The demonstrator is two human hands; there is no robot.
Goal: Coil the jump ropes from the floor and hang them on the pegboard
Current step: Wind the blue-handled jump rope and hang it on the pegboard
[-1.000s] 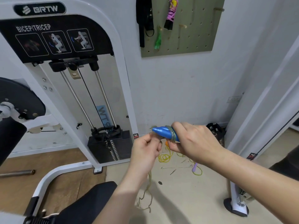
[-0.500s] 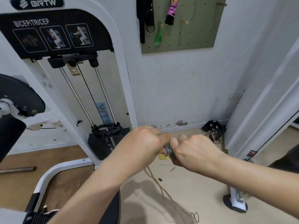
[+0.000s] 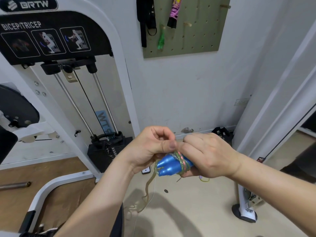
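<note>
Two blue handles (image 3: 168, 165), held above the floor (image 3: 196, 211), are showing again, wrapped in cord (image 3: 182, 160). The grip of the right hand (image 3: 210, 156) is clasping them; the left hand (image 3: 150, 147) is pinching cord, adding another turn. Slack is trailing down, so coiling seems unfinished.

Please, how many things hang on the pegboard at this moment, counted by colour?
Black straps: 1
Green jump rope: 1
Pink jump rope: 1
Total on the pegboard: 3
</note>
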